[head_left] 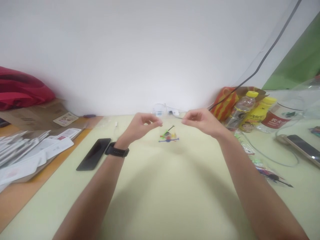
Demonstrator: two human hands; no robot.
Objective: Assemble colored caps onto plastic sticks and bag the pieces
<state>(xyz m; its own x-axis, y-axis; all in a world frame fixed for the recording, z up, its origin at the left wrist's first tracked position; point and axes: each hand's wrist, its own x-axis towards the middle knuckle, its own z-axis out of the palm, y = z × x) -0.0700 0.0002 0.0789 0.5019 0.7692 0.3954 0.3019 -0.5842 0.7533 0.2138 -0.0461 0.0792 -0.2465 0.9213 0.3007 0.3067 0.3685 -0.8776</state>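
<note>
Both hands are raised over the pale tabletop point(162, 200), facing each other with a gap between them. The left hand point(142, 126) curls its fingers toward the thumb, and the right hand point(203, 122) mirrors it in a similar pinch. Whether either grips something clear and thin cannot be told from this blurred view.

The coloured pieces point(168, 139) are between the hands and slightly nearer the person, in a small cluster of blue, green, yellow and a dark stick. Their outlines are smeared, so their exact arrangement is hard to read.

A black watch point(116, 150) circles the left wrist, and a black phone point(93, 154) lies flat just beside it on the outer side. Farther left, a spread of papers point(55, 150) lies in front of a carton point(35, 116) with red cloth point(22, 87) on top.

Beyond the right forearm, an orange and yellow bag point(226, 101) stands by the wall point(135, 50), behind a clear bottle point(241, 106). Next come a yellow bottle point(257, 115) and a larger bottle point(277, 116) with a red label. Nearer, a packet point(271, 173) of coloured parts lies beside the forearm, and a second phone point(301, 146) rests to its right.
</note>
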